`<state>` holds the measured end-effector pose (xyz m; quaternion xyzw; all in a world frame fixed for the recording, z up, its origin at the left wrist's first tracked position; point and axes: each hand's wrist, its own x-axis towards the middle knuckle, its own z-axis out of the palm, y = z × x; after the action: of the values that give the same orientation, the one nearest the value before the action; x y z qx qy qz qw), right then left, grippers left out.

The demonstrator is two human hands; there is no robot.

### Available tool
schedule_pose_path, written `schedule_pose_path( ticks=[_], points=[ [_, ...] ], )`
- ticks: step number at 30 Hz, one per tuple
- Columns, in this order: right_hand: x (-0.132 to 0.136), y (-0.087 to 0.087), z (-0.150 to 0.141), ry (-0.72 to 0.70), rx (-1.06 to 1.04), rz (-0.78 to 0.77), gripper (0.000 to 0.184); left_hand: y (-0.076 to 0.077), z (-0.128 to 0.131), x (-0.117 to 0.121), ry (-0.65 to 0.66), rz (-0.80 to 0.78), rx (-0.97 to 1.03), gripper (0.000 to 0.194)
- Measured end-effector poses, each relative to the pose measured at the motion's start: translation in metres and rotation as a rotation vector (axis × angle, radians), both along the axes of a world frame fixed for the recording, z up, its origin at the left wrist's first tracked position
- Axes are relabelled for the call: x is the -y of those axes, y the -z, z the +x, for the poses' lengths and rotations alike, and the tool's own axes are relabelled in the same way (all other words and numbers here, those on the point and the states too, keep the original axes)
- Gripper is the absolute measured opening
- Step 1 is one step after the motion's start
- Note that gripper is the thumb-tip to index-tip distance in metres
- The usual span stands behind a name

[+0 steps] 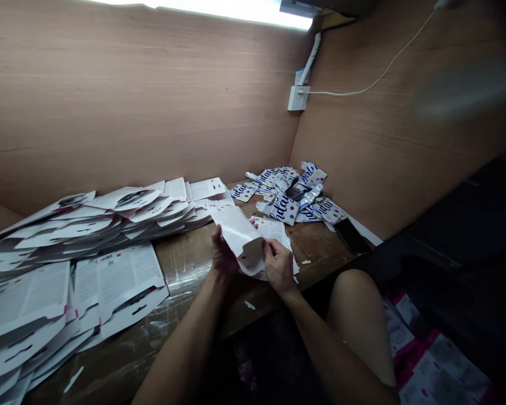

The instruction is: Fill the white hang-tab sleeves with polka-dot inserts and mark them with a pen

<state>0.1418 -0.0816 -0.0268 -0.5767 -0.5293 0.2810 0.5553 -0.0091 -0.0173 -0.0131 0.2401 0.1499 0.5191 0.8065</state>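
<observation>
My left hand (pixel 224 253) and my right hand (pixel 279 264) both grip a white printed card blank (pixel 236 233), folded into a curved sleeve with pink-edged flaps. My left hand holds its lower side, and my right fingers pinch the folded edge. A second white card (pixel 272 229) lies partly under it, close to my right hand. To the left rises a large untidy stack of flat white card blanks (pixel 118 281). Behind my hands lies a heap of polka-dot lettered packaging pieces (pixel 287 197).
The worn wooden table top (pixel 320 247) is partly covered in clear plastic film. A black phone (pixel 351 236) lies near its right edge. Wooden panel walls enclose the corner, with a wall socket (pixel 298 98) and white cable. My bare knee (pixel 358 320) and pink-white cards (pixel 438 365) lie below right.
</observation>
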Motion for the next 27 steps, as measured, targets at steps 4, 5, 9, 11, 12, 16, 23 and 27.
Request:
schedule_pose_path(
  ticks=[4, 5, 9, 11, 12, 16, 23, 27],
  points=[
    [-0.05, -0.004, 0.054, -0.037, 0.124, -0.066, 0.042, 0.006, -0.009, -0.012, -0.095, -0.073, -0.002, 0.09],
    [-0.069, -0.008, 0.072, 0.095, 0.162, -0.071, 0.045, 0.008, -0.011, -0.015, -0.102, -0.084, 0.005, 0.091],
    [-0.141, -0.029, 0.13, 0.274, 0.222, -0.177, 0.06, 0.011, -0.014, -0.019, -0.083, -0.093, 0.011, 0.09],
    [-0.16, -0.037, 0.143, 0.152, 0.125, -0.224, 0.051, 0.012, -0.014, -0.019, -0.07, -0.092, 0.01, 0.089],
    [-0.165, -0.038, 0.147, 0.107, 0.085, -0.223, 0.047, 0.012, -0.015, -0.019, -0.068, -0.092, 0.01, 0.09],
    [-0.146, -0.04, 0.149, 0.069, -0.016, -0.097, 0.041, 0.011, -0.018, -0.018, -0.104, -0.083, 0.015, 0.095],
    [-0.023, -0.041, 0.064, -0.115, 0.22, 0.349, 0.012, 0.008, -0.012, -0.015, -0.18, -0.1, 0.0, 0.093],
    [0.033, -0.019, 0.004, -0.507, 0.55, 0.541, 0.028, 0.007, -0.012, -0.012, -0.211, -0.119, -0.038, 0.094]
  ],
)
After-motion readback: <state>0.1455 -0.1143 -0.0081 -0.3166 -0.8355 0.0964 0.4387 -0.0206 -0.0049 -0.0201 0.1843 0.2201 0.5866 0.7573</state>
